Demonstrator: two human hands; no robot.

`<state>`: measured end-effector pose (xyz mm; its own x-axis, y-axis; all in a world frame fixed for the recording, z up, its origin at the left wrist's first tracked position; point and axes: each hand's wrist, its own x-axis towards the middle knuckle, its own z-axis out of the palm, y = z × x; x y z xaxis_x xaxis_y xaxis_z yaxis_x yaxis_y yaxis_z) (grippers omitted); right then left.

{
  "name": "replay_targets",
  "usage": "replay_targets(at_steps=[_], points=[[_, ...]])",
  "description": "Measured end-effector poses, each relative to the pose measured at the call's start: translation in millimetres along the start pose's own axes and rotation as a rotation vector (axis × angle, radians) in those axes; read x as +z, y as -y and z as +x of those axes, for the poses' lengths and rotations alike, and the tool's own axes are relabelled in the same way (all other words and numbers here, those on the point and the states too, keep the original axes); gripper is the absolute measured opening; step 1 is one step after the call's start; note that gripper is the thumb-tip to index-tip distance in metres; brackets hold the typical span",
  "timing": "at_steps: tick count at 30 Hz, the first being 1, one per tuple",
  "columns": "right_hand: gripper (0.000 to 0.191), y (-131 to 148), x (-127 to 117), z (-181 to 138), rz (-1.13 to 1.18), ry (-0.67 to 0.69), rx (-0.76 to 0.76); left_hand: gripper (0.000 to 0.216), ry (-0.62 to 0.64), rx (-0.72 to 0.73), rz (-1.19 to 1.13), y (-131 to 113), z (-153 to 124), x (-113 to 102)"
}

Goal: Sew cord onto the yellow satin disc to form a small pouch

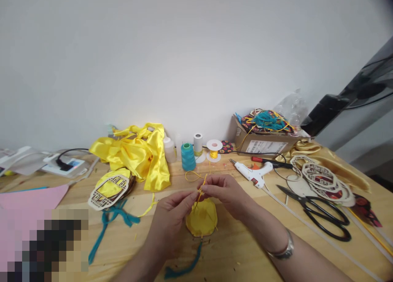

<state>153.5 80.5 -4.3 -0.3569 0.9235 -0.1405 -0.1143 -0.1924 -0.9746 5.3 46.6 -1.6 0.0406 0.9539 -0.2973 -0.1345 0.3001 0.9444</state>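
Both hands meet over the middle of the wooden table. My left hand pinches a thin yellow cord between thumb and fingers. My right hand pinches the same cord from the other side, a silver bracelet on its wrist. Just below the hands hangs or lies a small round piece of yellow satin, joined to the cord. A teal ribbon lies under the left wrist.
Yellow satin cloth, a teal thread spool, a white spool, a glue gun, black scissors, wooden cut-out frames, a cardboard box of scraps and pink paper surround the hands.
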Motion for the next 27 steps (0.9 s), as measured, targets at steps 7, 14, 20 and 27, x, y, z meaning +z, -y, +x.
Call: replay_targets(at_steps=[7, 14, 20, 27], points=[[0.014, 0, -3, -1, -0.089, -0.015, -0.011, 0.009, -0.047, 0.118, 0.044, 6, 1, -5], [0.017, -3, -4, -2, -0.086, 0.102, -0.071, 0.014, 0.165, 0.065, -0.070, 17, 6, -9], [0.011, -4, -7, 0, -0.137, 0.029, -0.034, 0.012, 0.100, 0.099, 0.032, 13, 5, -9], [0.013, -2, -4, -1, 0.054, -0.021, 0.078, 0.006, 0.033, 0.181, 0.153, 5, 0, -5]])
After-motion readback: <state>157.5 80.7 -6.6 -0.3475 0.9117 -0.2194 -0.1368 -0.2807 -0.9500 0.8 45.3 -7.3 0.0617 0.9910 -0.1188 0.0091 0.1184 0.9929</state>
